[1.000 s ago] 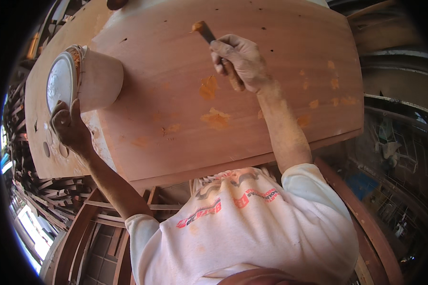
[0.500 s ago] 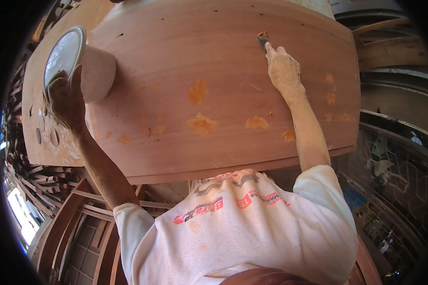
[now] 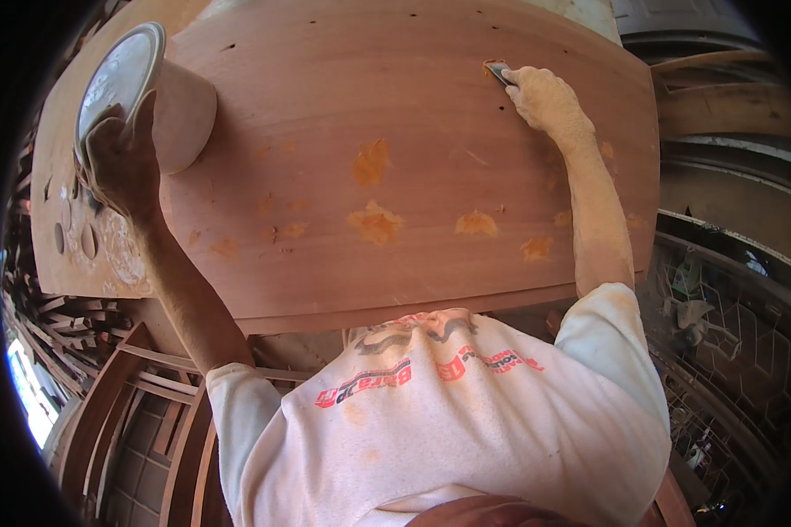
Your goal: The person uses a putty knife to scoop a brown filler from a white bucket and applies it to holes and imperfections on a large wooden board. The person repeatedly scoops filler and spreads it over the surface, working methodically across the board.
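Note:
A broad reddish-brown wooden panel lies flat before me, with several orange filler patches smeared on it and small dark holes. In my right hand, near the far right part of the panel, is a small putty knife. Its blade is down at the wood, with a bit of orange filler at the tip. At the left stands a whitish plastic bucket with a pale round top. My left hand is at its near rim, thumb and finger curled against it; the other fingers are hidden.
Left of the panel is a paler board with dried white smears and oval holes. Stacked wood strips and a curved wooden frame are at the lower left. Along the right stand boards and a metal grille.
My right hand has moved right and turned, so the putty knife's blade now points left instead of away from me. My left hand stays at the bucket. The view has shifted slightly.

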{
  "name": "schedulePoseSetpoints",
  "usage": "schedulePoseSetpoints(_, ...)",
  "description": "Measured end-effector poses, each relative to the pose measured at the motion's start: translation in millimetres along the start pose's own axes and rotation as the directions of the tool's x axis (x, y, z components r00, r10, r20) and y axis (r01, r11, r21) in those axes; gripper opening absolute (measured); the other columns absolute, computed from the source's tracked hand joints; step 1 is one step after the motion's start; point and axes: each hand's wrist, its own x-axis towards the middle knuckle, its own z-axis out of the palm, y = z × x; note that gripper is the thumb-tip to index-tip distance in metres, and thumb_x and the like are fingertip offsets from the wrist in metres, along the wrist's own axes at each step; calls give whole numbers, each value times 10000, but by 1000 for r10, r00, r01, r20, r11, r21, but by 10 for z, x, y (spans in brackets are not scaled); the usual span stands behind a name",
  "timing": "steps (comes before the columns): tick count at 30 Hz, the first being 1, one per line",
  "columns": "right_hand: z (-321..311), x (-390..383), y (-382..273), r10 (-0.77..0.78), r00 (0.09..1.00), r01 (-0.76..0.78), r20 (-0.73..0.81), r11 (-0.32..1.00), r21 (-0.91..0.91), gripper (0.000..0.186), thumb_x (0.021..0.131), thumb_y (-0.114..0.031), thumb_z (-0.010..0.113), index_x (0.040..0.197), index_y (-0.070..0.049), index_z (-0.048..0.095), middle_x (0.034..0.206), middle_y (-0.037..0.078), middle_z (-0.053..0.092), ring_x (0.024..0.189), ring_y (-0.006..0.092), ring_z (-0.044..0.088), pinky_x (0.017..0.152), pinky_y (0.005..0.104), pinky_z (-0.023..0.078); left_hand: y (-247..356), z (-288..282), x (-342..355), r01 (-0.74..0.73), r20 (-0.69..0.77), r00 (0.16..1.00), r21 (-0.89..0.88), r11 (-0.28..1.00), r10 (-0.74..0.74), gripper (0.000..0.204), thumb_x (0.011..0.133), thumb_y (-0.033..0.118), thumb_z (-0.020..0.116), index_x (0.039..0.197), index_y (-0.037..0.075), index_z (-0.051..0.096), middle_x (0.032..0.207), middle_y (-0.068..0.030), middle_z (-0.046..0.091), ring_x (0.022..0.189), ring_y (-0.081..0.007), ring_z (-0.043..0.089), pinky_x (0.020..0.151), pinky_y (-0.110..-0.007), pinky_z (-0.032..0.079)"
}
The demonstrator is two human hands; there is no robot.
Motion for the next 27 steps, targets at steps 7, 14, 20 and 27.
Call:
schedulePoseSetpoints(7,94,-570,142,-30,997,42,-70,984,175,378,1082,-271,547,1424,-158,663,1149,127,766,1052,299,739,978,474,591,-202,76,3,-129,-35,991,55,990,131,439,685,377,998,801,81,695,949,-37,798,876,-251,741,864,-387,572)
schedulePoseSetpoints(14,380,-869,3,36,998,-29,-55,993,118,407,1079,-269,567,1454,-122,624,1093,152,744,1040,314,733,949,472,592,-195,95,-4,-10,27,1000,62,998,8,443,679,415,992,778,76,724,971,-50,803,936,-254,737,910,-393,564)
schedulePoseSetpoints(20,283,-888,54,-3,999,1,33,997,80,381,1089,-268,555,1432,-126,643,1117,145,753,1041,315,740,935,464,610,24,62,-3,80,29,996,119,990,-84,462,699,465,968,819,76,749,1000,-38,801,981,-250,733,960,-398,543)
schedulePoseSetpoints(27,228,-755,115,-63,996,62,57,998,16,371,1085,-258,547,1422,-150,657,1175,149,757,1077,319,733,964,476,591,-76,49,7,31,26,999,95,995,-34,459,703,463,968,830,83,742,1012,-18,798,984,-242,732,969,-385,534)
